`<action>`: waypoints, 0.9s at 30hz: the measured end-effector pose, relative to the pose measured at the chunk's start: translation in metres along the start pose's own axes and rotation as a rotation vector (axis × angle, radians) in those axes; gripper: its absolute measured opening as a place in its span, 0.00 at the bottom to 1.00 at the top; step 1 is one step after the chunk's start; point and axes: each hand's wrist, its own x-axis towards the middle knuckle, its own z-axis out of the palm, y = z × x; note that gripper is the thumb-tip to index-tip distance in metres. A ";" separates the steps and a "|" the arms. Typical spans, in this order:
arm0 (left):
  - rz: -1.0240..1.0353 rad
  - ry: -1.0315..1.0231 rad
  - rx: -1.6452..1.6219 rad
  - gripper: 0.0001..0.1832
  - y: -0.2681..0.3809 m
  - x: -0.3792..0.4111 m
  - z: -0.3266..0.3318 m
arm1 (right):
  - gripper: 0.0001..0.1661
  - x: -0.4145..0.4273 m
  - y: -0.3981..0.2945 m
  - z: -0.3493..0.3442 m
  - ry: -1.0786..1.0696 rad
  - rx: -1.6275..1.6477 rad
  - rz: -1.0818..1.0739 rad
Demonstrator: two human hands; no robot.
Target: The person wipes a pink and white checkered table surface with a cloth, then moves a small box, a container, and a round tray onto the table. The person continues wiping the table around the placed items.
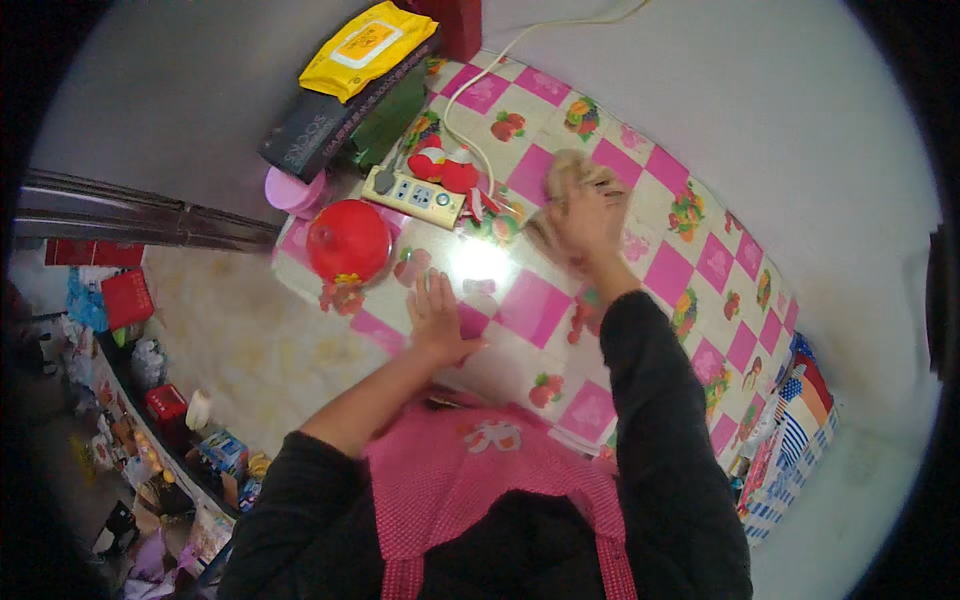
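My right hand (589, 221) presses a bunched, light brown cloth (568, 171) against the checked pink and white tablecloth (532, 307); hand and cloth are somewhat blurred. Nearer to me, on the left, my left hand (437, 319) rests on the tablecloth with its fingers apart and nothing in it. A red rounded object (349, 241) with a small knob stands just beyond it to the left. Between the hands, a bright glare hides part of the surface.
A cream power strip (412, 196) with a plug and cord lies behind, beside a red and white soft item (454, 171). At the back left, yellow wipes (367, 49) lie on a dark box (307, 139), near a pink round container (294, 191). A wall borders the right side.
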 end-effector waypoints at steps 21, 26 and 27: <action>0.079 0.150 -0.047 0.77 -0.008 0.002 0.013 | 0.32 -0.084 0.182 0.005 0.304 -0.034 0.226; 0.100 0.156 -0.030 0.77 -0.010 0.004 0.019 | 0.36 -0.106 0.239 0.023 0.319 -0.074 0.546; 0.088 0.142 -0.032 0.77 -0.011 0.003 0.019 | 0.36 -0.100 0.228 0.017 0.269 -0.058 0.614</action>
